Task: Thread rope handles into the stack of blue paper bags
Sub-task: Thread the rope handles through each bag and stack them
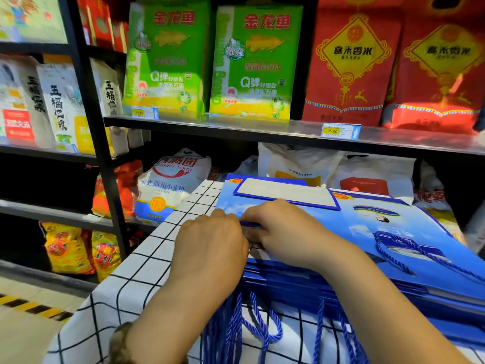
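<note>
A stack of flat blue paper bags (367,232) lies on a table covered with a white, black-checked cloth (147,258). My left hand (210,240) and my right hand (283,232) meet at the near left edge of the top bag, fingers pinched together on a short piece of blue rope (249,224) at the bag's rim. A loose coil of blue rope handles (393,248) rests on the top bag to the right. Several blue rope loops (252,327) hang from the lower bags over the table's front edge.
Black store shelves stand right behind the table, with green rice bags (210,61), red rice bags (393,61) and a price tag (339,131) above. A white flour sack (168,185) sits on the lower shelf at left. The floor with yellow-black tape (31,306) lies lower left.
</note>
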`<state>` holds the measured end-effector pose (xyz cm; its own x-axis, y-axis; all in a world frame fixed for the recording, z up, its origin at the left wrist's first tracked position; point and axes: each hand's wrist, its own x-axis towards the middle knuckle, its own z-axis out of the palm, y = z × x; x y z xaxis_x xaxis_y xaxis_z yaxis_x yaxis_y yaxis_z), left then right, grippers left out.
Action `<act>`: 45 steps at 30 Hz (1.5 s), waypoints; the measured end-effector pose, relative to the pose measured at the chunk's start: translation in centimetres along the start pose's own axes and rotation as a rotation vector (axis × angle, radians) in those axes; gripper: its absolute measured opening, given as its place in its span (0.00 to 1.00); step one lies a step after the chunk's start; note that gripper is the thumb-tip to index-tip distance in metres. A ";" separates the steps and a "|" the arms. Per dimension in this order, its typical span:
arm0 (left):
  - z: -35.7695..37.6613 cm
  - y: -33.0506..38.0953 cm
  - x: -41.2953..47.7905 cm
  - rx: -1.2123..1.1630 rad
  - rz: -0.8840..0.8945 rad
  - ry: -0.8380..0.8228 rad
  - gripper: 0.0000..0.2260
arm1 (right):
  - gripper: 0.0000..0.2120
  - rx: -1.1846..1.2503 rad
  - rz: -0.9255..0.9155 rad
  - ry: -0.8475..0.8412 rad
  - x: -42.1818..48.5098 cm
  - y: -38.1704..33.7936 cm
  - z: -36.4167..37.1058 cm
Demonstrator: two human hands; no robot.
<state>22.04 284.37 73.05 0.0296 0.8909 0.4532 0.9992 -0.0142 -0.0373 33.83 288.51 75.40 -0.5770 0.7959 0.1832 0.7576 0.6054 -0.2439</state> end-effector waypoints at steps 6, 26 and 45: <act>-0.5 -2.1 0.3 -0.205 0.097 -0.111 0.09 | 0.07 -0.087 -0.058 0.017 -0.2 0.2 0.4; 1.2 -4.0 -1.0 -0.633 0.083 0.006 0.08 | 0.09 0.114 0.226 0.132 0.0 1.3 0.7; 1.7 -3.2 -1.2 -0.686 -0.057 0.457 0.17 | 0.14 -0.108 -0.016 0.057 -1.5 -1.7 -1.1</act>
<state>18.81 284.14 71.12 -0.1615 0.6285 0.7609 0.7894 -0.3804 0.4818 33.75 286.26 76.55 -0.5736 0.7830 0.2405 0.7785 0.6124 -0.1372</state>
